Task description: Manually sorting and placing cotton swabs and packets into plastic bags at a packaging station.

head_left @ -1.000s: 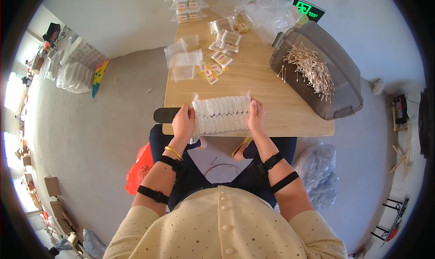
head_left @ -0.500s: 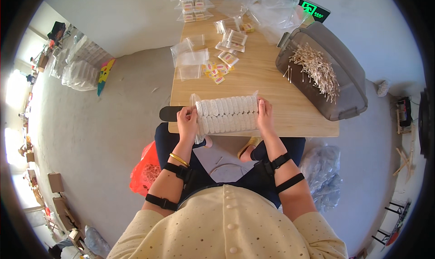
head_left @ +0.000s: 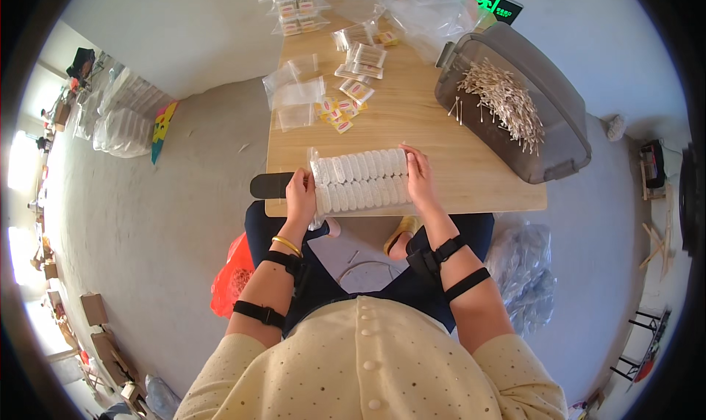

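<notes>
While I sat at the near edge of the wooden table (head_left: 471,163), I had a clear packet of white cotton pads (head_left: 360,181) lying flat between my hands, two rows of pads side by side, at 12 o'clock from my chest. My left hand (head_left: 300,196) closed on the packet's 9 o'clock end, fingers curled around the plastic edge. My right hand (head_left: 421,179) pressed against the 3 o'clock end, fingers flat along the side, thumb hidden; could not tell if it truly gripped or only braced.

Surroundings, noted from the packet:
- At 9 o'clock, just beyond my left hand, a flat black object (head_left: 271,185) jutted off the table edge.
- At 11 o'clock, empty clear bags (head_left: 296,97), and just beside them small yellow sachets (head_left: 337,115).
- At 12 o'clock, filled clear packets (head_left: 360,56), and farther out stacked packets (head_left: 293,1) at the far table edge.
- At 1 to 2 o'clock, a grey plastic bin (head_left: 548,137) holding a heap of cotton swabs (head_left: 506,100), a few strays near its rim. Well apart from my right hand.
- Loose clear plastic (head_left: 426,12) lay behind the bin.

Nothing lay between my hands and the packet. On the floor, a red bag (head_left: 234,280) at 8 o'clock and a bundle of clear bags (head_left: 526,273) at 4 o'clock.
</notes>
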A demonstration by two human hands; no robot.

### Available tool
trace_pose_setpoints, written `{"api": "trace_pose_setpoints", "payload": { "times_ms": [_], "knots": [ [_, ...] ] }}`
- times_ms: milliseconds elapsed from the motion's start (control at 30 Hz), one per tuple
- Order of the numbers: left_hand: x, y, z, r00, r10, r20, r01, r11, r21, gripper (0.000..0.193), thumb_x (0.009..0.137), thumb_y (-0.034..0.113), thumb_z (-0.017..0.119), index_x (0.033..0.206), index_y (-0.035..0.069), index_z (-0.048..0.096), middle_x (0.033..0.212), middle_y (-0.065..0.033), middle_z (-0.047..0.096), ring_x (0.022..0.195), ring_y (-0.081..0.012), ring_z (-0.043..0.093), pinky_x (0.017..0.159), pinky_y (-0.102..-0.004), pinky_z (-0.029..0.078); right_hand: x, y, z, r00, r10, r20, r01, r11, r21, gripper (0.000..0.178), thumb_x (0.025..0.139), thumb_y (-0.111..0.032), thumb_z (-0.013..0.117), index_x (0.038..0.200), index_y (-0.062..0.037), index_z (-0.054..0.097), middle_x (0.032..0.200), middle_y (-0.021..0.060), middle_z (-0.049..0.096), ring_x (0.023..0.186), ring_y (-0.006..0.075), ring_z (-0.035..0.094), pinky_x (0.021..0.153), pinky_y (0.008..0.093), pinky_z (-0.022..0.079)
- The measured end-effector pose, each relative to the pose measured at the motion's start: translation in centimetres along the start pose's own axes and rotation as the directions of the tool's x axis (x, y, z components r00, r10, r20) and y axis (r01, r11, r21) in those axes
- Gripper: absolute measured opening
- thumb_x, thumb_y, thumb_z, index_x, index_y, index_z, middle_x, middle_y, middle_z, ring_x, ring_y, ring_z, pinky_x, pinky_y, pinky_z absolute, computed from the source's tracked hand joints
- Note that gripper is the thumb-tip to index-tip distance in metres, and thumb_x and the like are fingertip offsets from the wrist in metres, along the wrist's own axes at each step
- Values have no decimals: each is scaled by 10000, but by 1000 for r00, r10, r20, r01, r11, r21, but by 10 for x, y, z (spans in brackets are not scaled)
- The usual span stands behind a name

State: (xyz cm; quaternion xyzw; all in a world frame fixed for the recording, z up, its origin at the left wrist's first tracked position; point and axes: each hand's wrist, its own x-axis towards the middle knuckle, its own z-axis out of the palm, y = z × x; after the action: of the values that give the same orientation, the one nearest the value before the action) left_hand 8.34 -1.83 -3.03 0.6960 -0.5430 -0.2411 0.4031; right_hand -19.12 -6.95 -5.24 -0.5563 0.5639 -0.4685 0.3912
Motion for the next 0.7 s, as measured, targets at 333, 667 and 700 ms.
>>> {"api": "trace_pose_setpoints", "payload": {
  "times_ms": [333,667,700],
  "knots": [
    [3,34,2,988,118,105,-153,879,452,73,918,53,579,944,-3,540,939,-203,623,799,-412,638,686,-477,514,-14,-52,6,996,-49,-75,-1,832,-555,442,1011,-370,529,1237,4,595,1189,263,597,1135,417,541,976,495,432],
    [2,19,0,939,-345,1,338,919,-202,150,930,117,692,883,-5,619,727,-76,669,644,-171,638,632,-307,511,-12,-29,5,989,-46,-139,-11,922,-386,410,1039,-349,473,1203,0,614,1148,224,628,1109,397,547,964,476,430],
    [5,29,-1,907,-420,25,405,856,-321,160,930,126,708,874,-1,628,708,-49,669,636,-130,627,634,-282,506,-11,-20,2,988,-25,-154,-30,937,-348,414,1044,-352,465,1201,1,615,1141,213,631,1104,385,554,960,470,434]
  ]
}}
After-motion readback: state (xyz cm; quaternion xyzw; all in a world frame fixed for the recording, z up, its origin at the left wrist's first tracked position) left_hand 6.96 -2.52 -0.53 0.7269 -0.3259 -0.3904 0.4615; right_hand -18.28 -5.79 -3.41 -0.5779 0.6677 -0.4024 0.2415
